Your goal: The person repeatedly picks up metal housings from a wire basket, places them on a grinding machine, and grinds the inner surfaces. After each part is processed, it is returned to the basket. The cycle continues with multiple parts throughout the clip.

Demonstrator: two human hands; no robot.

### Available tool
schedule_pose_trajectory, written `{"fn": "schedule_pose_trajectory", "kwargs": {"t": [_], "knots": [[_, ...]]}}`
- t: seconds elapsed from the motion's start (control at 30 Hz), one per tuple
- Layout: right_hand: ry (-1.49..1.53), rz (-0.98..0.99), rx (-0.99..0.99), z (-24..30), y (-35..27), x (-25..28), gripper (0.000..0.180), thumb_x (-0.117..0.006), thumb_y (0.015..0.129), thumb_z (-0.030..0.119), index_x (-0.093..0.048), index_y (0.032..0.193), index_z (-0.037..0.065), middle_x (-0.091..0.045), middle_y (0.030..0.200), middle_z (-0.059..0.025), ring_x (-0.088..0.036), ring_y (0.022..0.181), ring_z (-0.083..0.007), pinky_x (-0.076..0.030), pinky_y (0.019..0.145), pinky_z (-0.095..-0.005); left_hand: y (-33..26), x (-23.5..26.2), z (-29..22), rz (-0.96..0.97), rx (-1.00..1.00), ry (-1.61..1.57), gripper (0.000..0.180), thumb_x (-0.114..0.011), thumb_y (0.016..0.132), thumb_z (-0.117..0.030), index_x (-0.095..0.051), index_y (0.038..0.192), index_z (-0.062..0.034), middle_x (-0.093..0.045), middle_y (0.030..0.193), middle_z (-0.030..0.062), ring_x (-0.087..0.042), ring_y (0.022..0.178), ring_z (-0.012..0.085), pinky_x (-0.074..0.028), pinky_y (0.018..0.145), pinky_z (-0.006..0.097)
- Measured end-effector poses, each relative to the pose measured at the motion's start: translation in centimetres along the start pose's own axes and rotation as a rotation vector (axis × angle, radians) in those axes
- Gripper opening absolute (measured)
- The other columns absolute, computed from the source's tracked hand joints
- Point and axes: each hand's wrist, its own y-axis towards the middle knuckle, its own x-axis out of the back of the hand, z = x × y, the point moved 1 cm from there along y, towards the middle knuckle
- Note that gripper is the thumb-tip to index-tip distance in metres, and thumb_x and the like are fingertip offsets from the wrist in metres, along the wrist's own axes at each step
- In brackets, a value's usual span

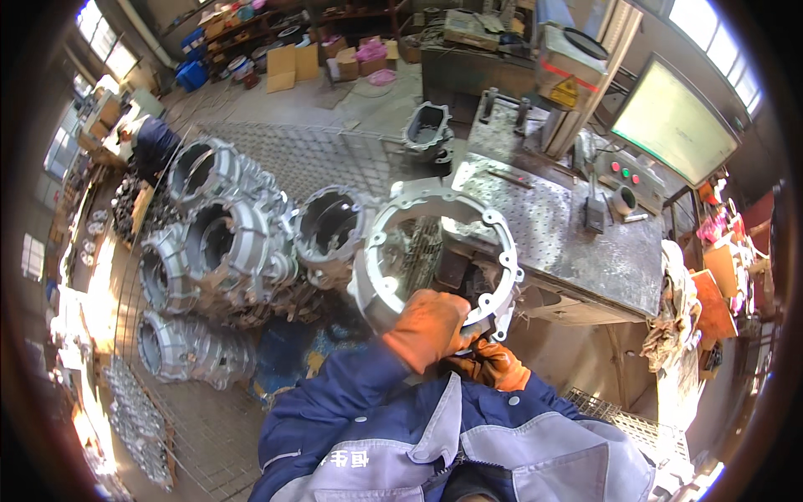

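A grey cast-metal housing point(452, 206) with a wide round opening and bolt lugs along its flange is in front of my body, its open ring facing up toward me. My left hand point(428, 328), in an orange work glove, is closed over the near left part of the rim. My right hand point(499, 366), gloved in stained orange, is curled at the lower edge of the same housing. Its fingertips are partly hidden under the rim. Just left of the held piece stands a similar metal housing point(358, 219).
More housings point(242, 243) are piled at the left on wire mesh point(284, 146). To the right is a perforated metal worktable point(544, 238) with a button box point(627, 180) and a screen point(676, 121). Another casting point(427, 130) stands behind it. A person point(155, 146) bends at far left.
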Motion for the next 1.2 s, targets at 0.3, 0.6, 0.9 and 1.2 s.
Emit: {"fn": "schedule_pose_trajectory", "kwargs": {"t": [0.3, 0.6, 0.9, 1.2], "knots": [[0.503, -0.137, 0.285, 3.6, 7.3, 12.8, 0.033, -0.048, 0.103, 0.011, -0.050, 0.135, 0.004, -0.058, 0.133, -0.0133, -0.057, 0.122, -0.0297, -0.047, 0.107, -0.0463, 17.7, -1.7, -0.3, 0.131, -0.320, 0.202, 0.042, -0.070, 0.077, -0.046, -0.073, 0.088, -0.0059, -0.071, 0.089, 0.0206, -0.070, 0.088, 0.0378, -0.055, 0.077, 0.045], [-0.312, -0.330, 0.456, 4.3, 10.9, 16.1, 0.032, -0.049, 0.103, 0.015, -0.050, 0.134, 0.008, -0.056, 0.134, -0.0148, -0.054, 0.126, -0.0365, -0.047, 0.105, -0.0561, 24.0, -3.7, 3.3, 0.208, -0.399, 0.180, 0.047, -0.064, 0.080, -0.053, -0.070, 0.088, -0.0069, -0.069, 0.088, 0.0193, -0.065, 0.088, 0.0420, -0.051, 0.078, 0.048], [-0.693, -0.024, 0.601, 0.5, 12.4, 16.7, 0.037, -0.054, 0.098, 0.021, -0.051, 0.133, 0.013, -0.056, 0.137, -0.0095, -0.053, 0.128, -0.0285, -0.040, 0.112, -0.0442, 23.6, -5.0, 7.2, 0.254, -0.500, 0.233, 0.045, -0.062, 0.080, -0.053, -0.070, 0.083, -0.0080, -0.069, 0.082, 0.0170, -0.066, 0.082, 0.0401, -0.051, 0.073, 0.048], [0.700, -0.416, 0.066, 1.1, 13.5, 14.2, 0.026, -0.052, 0.099, 0.015, -0.054, 0.125, 0.015, -0.057, 0.132, -0.0182, -0.063, 0.113, -0.0401, -0.056, 0.088, -0.0464, 23.8, -4.4, 8.3, 0.204, -0.599, 0.171, 0.043, -0.065, 0.077, -0.050, -0.068, 0.081, -0.0071, -0.066, 0.078, 0.0172, -0.065, 0.078, 0.0404, -0.050, 0.070, 0.048]]}}
